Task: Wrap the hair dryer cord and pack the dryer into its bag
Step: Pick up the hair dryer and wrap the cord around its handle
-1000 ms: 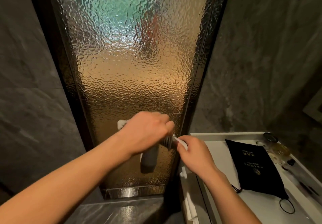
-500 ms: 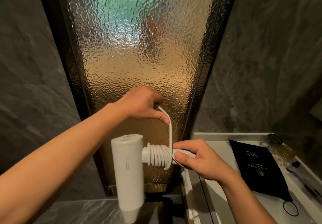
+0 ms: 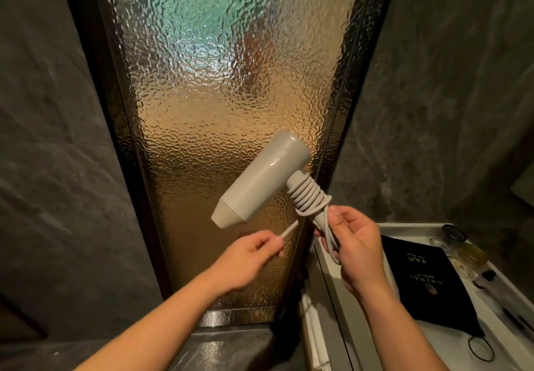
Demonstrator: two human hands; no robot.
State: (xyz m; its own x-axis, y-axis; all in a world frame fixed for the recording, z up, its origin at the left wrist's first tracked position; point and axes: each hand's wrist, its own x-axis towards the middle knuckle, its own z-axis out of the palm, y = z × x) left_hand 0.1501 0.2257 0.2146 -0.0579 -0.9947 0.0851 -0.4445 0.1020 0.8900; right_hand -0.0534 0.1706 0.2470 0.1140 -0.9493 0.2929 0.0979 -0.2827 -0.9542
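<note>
1. Head view: right hand (image 3: 354,250) clamped dryer (image 3: 261,180) handle base plus a cord (image 3: 308,197) loop; left hand (image 3: 248,258) pinched the cord tail.
2. Bag (image 3: 424,281) lay flat on desk (image 3: 358,313), right of hands.
3. Risk: coils springing loose if tail slackened.

I see the dryer (image 3: 261,178) at frame centre as smooth, glossy plastic, catching a highlight along its barrel. Its cord (image 3: 307,196) looks like matt rubbery sheathing. Behind it, the glass panel (image 3: 219,82) is hammered and shiny, set in a dark metal frame (image 3: 95,82). The walls (image 3: 43,139) read as matt stone. At lower right, the bag (image 3: 427,281) is black matt cloth on a smooth white tray (image 3: 410,227).
</note>
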